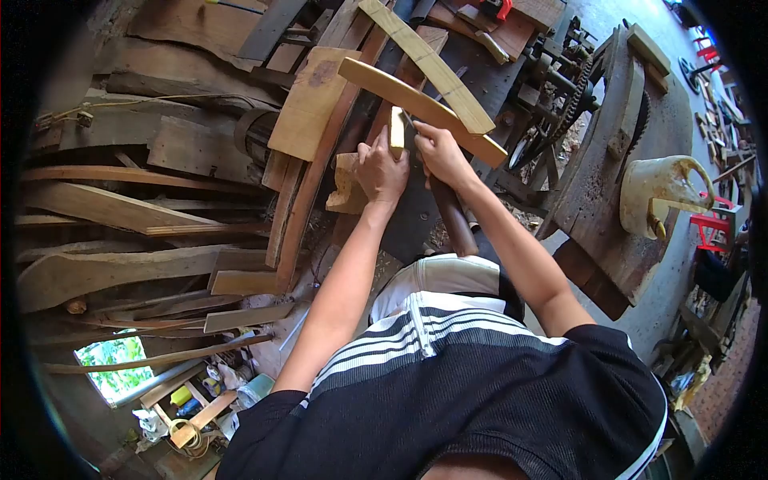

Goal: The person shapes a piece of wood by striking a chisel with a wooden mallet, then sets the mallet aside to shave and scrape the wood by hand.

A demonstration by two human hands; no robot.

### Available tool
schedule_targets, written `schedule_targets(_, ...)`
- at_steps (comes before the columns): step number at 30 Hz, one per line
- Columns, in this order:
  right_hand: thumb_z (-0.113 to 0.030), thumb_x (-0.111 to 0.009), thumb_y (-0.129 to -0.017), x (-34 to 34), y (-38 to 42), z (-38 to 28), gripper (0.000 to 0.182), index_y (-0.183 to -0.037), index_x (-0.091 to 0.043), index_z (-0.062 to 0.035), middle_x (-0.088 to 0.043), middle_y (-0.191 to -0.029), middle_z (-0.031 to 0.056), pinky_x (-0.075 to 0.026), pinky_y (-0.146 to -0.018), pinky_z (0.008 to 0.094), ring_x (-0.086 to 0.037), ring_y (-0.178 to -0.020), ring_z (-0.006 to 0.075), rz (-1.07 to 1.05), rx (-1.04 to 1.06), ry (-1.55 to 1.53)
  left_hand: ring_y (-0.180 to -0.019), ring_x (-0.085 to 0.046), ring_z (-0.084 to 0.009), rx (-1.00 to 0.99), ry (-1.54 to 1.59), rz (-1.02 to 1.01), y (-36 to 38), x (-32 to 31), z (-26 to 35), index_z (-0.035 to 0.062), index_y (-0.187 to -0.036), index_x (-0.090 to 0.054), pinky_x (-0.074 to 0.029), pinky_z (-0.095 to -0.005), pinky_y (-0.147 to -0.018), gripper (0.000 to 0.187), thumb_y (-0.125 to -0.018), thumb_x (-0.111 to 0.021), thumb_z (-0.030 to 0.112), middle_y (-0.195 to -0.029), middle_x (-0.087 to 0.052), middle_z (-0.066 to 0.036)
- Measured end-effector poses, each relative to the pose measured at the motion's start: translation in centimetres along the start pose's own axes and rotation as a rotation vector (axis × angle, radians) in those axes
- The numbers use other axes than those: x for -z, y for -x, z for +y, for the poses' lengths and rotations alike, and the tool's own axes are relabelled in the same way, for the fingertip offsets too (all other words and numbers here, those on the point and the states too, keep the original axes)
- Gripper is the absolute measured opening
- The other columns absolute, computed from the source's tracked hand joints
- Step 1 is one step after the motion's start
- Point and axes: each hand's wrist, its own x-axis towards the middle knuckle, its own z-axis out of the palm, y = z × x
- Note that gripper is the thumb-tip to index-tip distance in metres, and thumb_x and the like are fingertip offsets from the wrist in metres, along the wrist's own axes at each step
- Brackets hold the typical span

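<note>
My left hand [382, 170] is closed around a small pale wooden block [397, 134], which stands up past the fingers. Close to its right side, my right hand [442, 154] grips a tool with a long, thick brown handle [453, 220] that points back toward my lap. A narrow dark blade [409, 130] shows between the block and my right fingers, though its full shape is hidden. Just beyond both hands lies a long curved wooden piece [424, 104]. Left of my left wrist sits a rough notched wood offcut [344, 186].
A second curved strip [432, 68] and a broad board [310, 104] lie beyond. Stacked planks [96, 204] fill the left. On the right are chain-and-gear machinery [552, 88], a saw bench [592, 192] with a toothed blade, and a stained plastic jug [656, 192].
</note>
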Motion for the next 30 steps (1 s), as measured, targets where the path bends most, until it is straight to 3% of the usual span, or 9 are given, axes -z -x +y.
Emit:
schedule_targets(5,-0.015,-0.045,-0.098,-0.4,3.8,-1.1,0.044,-0.140,-0.054,-0.0081,-0.062,-0.066,0.0130,-0.055,-0.046,0.0373,-0.065,-0.052,0.0213,0.000,-0.005,0.085,-0.095,-0.062,-0.0325,0.001,-0.005,-0.015,0.0,-0.1,-0.3,0.0065,-0.128,-0.061,-0.054,-0.0433,-0.082,0.054,-0.078,-0.076,0.022,-0.112,-0.071,-0.007)
schedule_targets(11,-0.015,-0.045,-0.098,-0.4,2.3,-1.3,0.041,-0.137,-0.056,-0.0089,-0.061,-0.064,0.0125,-0.055,-0.048,0.0367,-0.064,-0.051,0.0195,-0.031,0.034,0.028,-0.090,-0.063,-0.0344,0.002,0.009,0.024,-0.3,0.2,0.0,0.0106,-0.126,-0.063,-0.054,-0.0453,-0.079,0.051,-0.078,-0.075,0.024,-0.102,-0.072,-0.010)
schedule_targets(13,-0.013,-0.042,-0.100,-0.9,3.2,-2.4,0.047,-0.146,-0.049,-0.0129,-0.050,-0.062,0.0012,-0.052,-0.042,0.0304,-0.052,-0.045,0.0113,-0.017,-0.007,0.048,-0.089,-0.064,-0.0361,0.115,0.018,-0.035,-0.4,0.3,0.2,0.0139,-0.124,-0.064,-0.053,-0.0467,-0.078,0.048,-0.080,-0.073,0.028,-0.097,-0.072,-0.012)
schedule_targets(14,-0.014,-0.042,-0.100,-1.2,3.0,-0.1,0.047,-0.146,-0.048,-0.0126,-0.051,-0.061,0.0025,-0.052,-0.042,0.0311,-0.054,-0.045,0.0125,0.018,0.158,0.073,-0.089,-0.064,-0.0361,0.108,0.021,-0.030,-0.5,0.3,0.4,0.0139,-0.124,-0.064,-0.053,-0.0467,-0.078,0.048,-0.080,-0.073,0.028,-0.097,-0.072,-0.012)
schedule_targets(18,-0.015,-0.041,-0.100,-1.3,5.7,-0.2,0.044,-0.142,-0.053,-0.0116,-0.049,-0.061,0.0013,-0.051,-0.041,0.0305,-0.052,-0.044,0.0119,0.008,-0.028,-0.010,-0.088,-0.064,-0.0360,0.042,0.008,-0.010,0.0,0.1,-0.2,0.0134,-0.122,-0.064,-0.053,-0.0467,-0.078,0.044,-0.081,-0.071,0.030,-0.095,-0.072,-0.012)
schedule_targets(20,-0.014,-0.044,-0.098,-0.6,2.7,0.4,0.042,-0.137,-0.055,-0.0024,-0.062,-0.065,0.0137,-0.055,-0.046,0.0381,-0.065,-0.051,0.0214,-0.020,0.049,-0.012,-0.089,-0.063,-0.0355,0.002,0.023,0.057,-0.2,-0.4,0.0,0.0126,-0.120,-0.065,-0.053,-0.0472,-0.078,0.042,-0.081,-0.071,0.030,-0.097,-0.072,-0.010)
schedule_targets(23,-0.015,-0.045,-0.097,-0.9,1.6,-0.2,0.043,-0.138,-0.055,-0.0034,-0.062,-0.064,0.0133,-0.056,-0.047,0.0389,-0.065,-0.051,0.0228,0.016,0.018,0.036,-0.091,-0.063,-0.0355,0.128,-0.025,-0.061,-0.5,0.1,0.3,0.0128,-0.121,-0.064,-0.053,-0.0478,-0.078,0.044,-0.081,-0.072,0.029,-0.102,-0.072,-0.010)
schedule_targets(27,-0.016,-0.046,-0.097,-1.1,3.5,0.7,0.043,-0.138,-0.055,-0.0040,-0.062,-0.065,0.0141,-0.056,-0.047,0.0388,-0.064,-0.051,0.0234,0.085,0.122,0.127,-0.092,-0.063,-0.0351,0.019,0.005,-0.003,-0.2,0.1,0.3,0.0127,-0.123,-0.063,-0.053,-0.0479,-0.078,0.046,-0.081,-0.072,0.028,-0.104,-0.071,-0.010)
schedule_targets(30,-0.015,-0.044,-0.099,-0.5,2.3,0.4,0.037,-0.132,-0.058,-0.0046,-0.048,-0.063,0.0004,-0.051,-0.041,0.0303,-0.052,-0.048,0.0115,-0.007,0.018,-0.048,-0.093,-0.062,-0.0344,-0.004,-0.008,0.018,-0.1,-0.2,0.2,0.0108,-0.127,-0.062,-0.054,-0.0468,-0.080,0.051,-0.079,-0.073,0.025,-0.106,-0.071,-0.010)
